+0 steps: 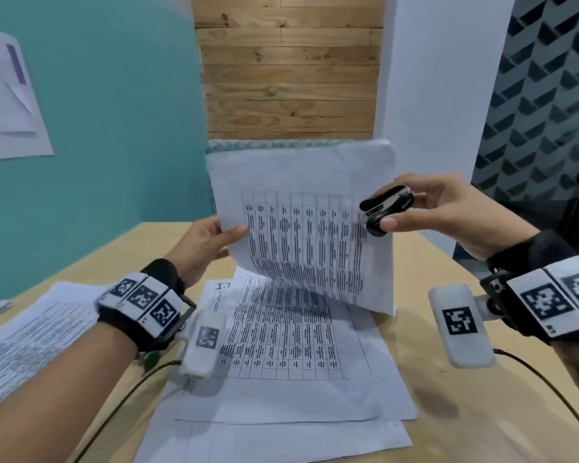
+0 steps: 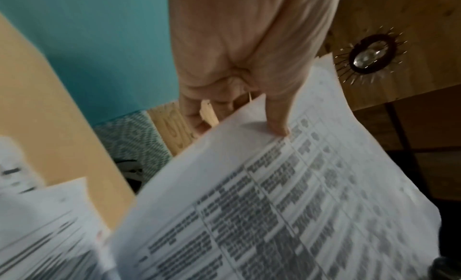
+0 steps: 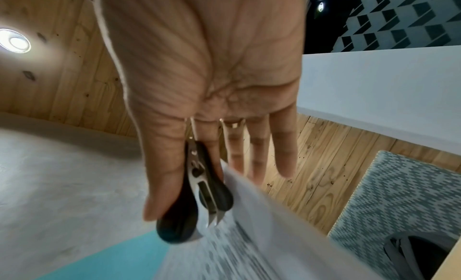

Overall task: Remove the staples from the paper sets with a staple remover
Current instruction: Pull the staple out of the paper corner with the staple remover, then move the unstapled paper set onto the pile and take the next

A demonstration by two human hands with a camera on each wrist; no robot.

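Note:
My left hand [image 1: 211,242] pinches the left edge of a printed table sheet [image 1: 301,225] and holds it upright above the desk; the thumb [image 2: 276,120] presses on its front face. My right hand [image 1: 425,212] pinches a black staple remover [image 1: 383,208] between thumb and index finger at the sheet's right edge. In the right wrist view the staple remover [image 3: 199,195] shows its metal claws close together beside the paper [image 3: 262,235]. More printed sheets [image 1: 281,345] lie flat on the wooden desk [image 1: 465,412] below. No staple is visible.
A second paper pile [image 1: 24,339] lies at the desk's left. Cables [image 1: 549,389] run over the desk from both wrist units. A patterned chair back [image 1: 274,145] stands behind the desk, with a teal wall to the left and wood panelling ahead.

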